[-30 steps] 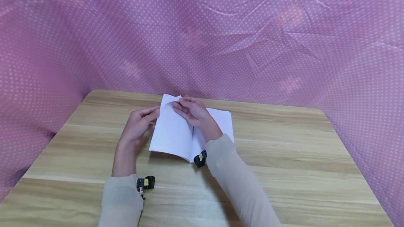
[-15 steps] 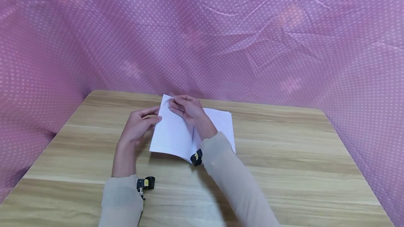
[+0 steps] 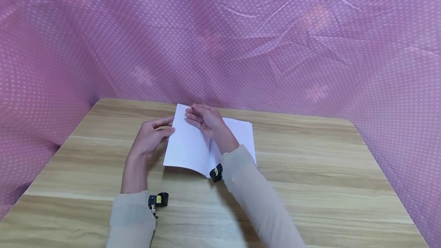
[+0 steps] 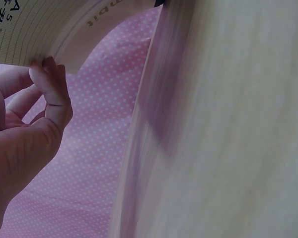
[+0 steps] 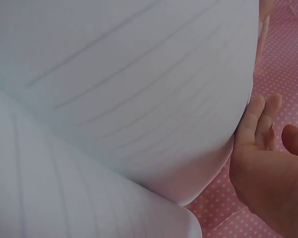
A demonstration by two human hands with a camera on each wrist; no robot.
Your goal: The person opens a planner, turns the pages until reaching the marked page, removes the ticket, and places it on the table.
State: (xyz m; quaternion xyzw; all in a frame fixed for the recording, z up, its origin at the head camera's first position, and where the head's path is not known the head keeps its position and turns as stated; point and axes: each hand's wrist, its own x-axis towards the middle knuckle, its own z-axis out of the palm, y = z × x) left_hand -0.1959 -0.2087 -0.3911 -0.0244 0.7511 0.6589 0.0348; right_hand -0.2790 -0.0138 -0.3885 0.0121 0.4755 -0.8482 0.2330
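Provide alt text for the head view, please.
A person's left hand holds the left edge of an open lined notebook while the right hand touches it near the top. Beneath is a wooden table; behind, pink dotted cloth.

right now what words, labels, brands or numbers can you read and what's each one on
"A5": on the notebook cover, left wrist view; characters beside it unclear.
"mbit": same cover, upside down, seemingly cut off by the picture edge.
Open pages: ruled lines, no readable words.
Yellow patch at the left wrist: any print too small to read.
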